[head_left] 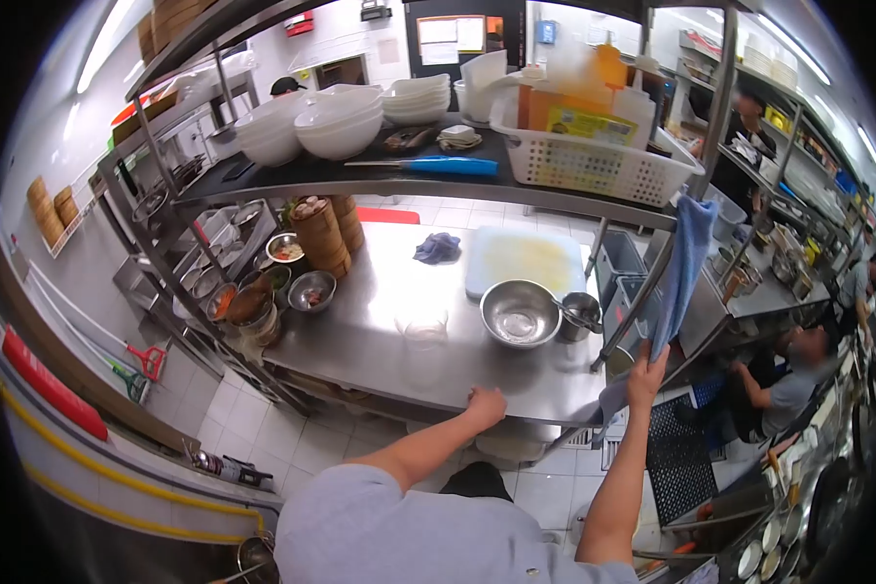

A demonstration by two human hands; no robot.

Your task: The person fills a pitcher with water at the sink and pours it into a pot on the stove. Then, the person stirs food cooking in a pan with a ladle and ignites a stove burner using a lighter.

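My right hand (649, 378) grips the lower end of a blue cloth (684, 268), which hangs at the right post of the shelf. At the front edge of the steel table (360, 336), my left hand (488, 406) has its fingers curled in, and nothing shows in it. Beyond the left hand stands a steel mixing bowl (518, 316). Beside that bowl is a small steel pot (580, 316) with a utensil handle leaning out. Behind them lies a pale, stained cutting board (526, 260). A crumpled dark blue cloth (438, 248) lies farther back on the table.
Above the table, a shelf carries stacked white bowls (338, 124), a blue-handled knife (448, 164) and a white basket (603, 165) of bottles. Bamboo steamers (319, 238) and a small steel bowl (312, 291) stand at left. A person (793, 380) is low down at right.
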